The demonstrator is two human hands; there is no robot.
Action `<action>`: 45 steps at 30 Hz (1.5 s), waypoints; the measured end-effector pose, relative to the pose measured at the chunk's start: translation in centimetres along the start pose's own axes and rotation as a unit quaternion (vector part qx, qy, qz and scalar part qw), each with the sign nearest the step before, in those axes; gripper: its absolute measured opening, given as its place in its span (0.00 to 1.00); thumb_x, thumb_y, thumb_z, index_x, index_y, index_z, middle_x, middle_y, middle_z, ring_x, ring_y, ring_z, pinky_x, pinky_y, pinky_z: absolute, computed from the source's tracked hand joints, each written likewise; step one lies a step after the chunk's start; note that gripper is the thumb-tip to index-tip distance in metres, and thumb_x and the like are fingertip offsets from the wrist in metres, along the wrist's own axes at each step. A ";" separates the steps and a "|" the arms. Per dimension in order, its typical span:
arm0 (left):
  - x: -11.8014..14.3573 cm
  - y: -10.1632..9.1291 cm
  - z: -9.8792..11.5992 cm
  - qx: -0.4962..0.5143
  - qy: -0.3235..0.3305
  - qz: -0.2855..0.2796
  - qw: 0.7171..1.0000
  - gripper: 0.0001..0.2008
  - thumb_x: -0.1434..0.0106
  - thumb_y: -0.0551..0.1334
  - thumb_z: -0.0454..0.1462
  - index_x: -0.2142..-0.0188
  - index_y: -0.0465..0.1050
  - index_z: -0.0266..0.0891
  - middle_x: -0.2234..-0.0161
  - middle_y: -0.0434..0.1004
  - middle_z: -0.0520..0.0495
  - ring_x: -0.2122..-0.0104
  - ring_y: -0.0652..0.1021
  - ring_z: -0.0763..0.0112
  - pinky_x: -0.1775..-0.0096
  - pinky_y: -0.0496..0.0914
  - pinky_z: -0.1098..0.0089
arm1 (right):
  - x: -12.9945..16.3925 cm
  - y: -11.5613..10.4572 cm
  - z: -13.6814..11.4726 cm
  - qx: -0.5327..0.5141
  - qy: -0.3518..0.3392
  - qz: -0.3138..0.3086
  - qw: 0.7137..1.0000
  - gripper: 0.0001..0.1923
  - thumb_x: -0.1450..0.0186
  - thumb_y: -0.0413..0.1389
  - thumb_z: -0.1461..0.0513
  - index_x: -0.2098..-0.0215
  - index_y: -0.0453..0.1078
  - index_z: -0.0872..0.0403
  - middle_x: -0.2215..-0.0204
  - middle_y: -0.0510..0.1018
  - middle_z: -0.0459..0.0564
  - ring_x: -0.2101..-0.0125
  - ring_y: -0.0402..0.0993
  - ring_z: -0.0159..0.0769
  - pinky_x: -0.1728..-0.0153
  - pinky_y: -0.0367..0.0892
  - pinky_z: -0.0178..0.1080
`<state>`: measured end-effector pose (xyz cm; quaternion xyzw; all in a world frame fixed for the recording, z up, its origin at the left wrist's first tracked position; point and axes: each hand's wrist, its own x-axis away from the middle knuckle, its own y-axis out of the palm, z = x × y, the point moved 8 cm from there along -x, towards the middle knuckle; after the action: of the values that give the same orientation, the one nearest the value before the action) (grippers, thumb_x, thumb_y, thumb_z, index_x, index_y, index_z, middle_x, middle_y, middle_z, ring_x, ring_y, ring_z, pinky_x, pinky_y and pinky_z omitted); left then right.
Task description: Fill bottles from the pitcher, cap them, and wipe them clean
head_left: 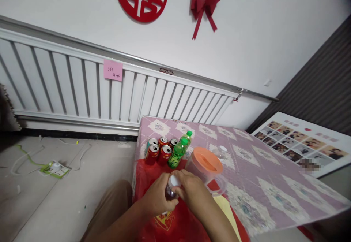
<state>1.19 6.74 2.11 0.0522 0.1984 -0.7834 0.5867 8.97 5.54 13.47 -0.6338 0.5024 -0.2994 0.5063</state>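
Note:
My left hand [156,198] wraps around the body of a small clear bottle [169,192] at the near corner of the table. The fingers of my right hand [192,190] pinch the bottle's white cap [174,180]. Just behind my hands stands a clear jug with an orange lid [206,160]. A green plastic bottle [179,149] leans beside several red cans [160,150] on a red cloth [170,227].
The table has a purple patterned cover [263,176]. A clear bottle with a white cap [221,152] lies behind the jug. A white radiator [82,88] lines the wall. A photo board [304,143] leans at the right. Cords and a power strip [55,168] lie on the floor.

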 end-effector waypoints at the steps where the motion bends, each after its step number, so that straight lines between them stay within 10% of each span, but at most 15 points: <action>1: 0.0 0.0 0.0 -0.001 -0.001 0.001 1.000 0.22 0.54 0.66 0.28 0.58 0.65 0.39 0.61 0.71 0.50 0.63 0.72 0.68 0.61 0.67 0.69 | -0.1 0.2 -0.1 0.020 0.003 -0.013 1.000 0.06 0.44 0.61 0.69 0.73 0.71 0.51 0.70 0.79 0.48 0.70 0.75 0.38 0.69 0.60 0.33; 9: -0.3 0.0 0.0 0.014 0.022 0.006 1.000 0.23 0.56 0.64 0.26 0.59 0.66 0.39 0.61 0.72 0.48 0.62 0.73 0.65 0.59 0.68 0.67 | 0.4 0.9 0.6 0.133 0.121 0.000 0.984 0.15 0.38 0.59 0.51 0.62 0.71 0.55 0.68 0.81 0.60 0.66 0.78 0.52 0.70 0.62 0.40; 17: -0.1 -0.1 0.6 -0.002 0.031 0.002 1.000 0.23 0.53 0.63 0.26 0.56 0.66 0.37 0.61 0.72 0.48 0.63 0.73 0.67 0.60 0.69 0.68 | 1.9 2.8 3.2 -0.270 0.065 0.104 0.955 0.29 0.41 0.57 0.61 0.40 0.67 0.51 0.41 0.72 0.53 0.41 0.66 0.46 0.40 0.59 0.50; 27: 0.0 0.3 -0.4 0.061 0.027 -0.012 0.998 0.26 0.54 0.65 0.25 0.54 0.66 0.37 0.58 0.73 0.46 0.59 0.75 0.64 0.56 0.70 0.67 | 3.2 4.6 4.1 -0.254 0.174 0.280 0.909 0.29 0.48 0.63 0.59 0.47 0.69 0.55 0.52 0.77 0.58 0.49 0.72 0.52 0.46 0.64 0.53; 35: 0.1 -0.1 0.8 0.036 0.041 -0.023 0.998 0.27 0.51 0.64 0.27 0.50 0.65 0.38 0.55 0.73 0.45 0.57 0.75 0.63 0.55 0.70 0.66 | 3.1 6.2 3.9 -0.379 0.154 0.195 0.891 0.29 0.39 0.54 0.56 0.40 0.62 0.54 0.43 0.72 0.57 0.44 0.69 0.45 0.42 0.61 0.49; 45: 0.3 -0.2 0.2 0.039 0.033 -0.029 0.998 0.19 0.41 0.62 0.34 0.50 0.66 0.38 0.54 0.74 0.41 0.56 0.75 0.61 0.50 0.69 0.60 | 4.3 5.6 2.7 -0.255 0.192 0.329 0.889 0.14 0.40 0.57 0.56 0.59 0.70 0.56 0.60 0.77 0.58 0.57 0.73 0.49 0.53 0.67 0.48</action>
<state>0.93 6.44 2.24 0.0949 0.1883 -0.8052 0.5543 10.83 2.56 6.79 -0.4695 0.8287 -0.0925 0.2903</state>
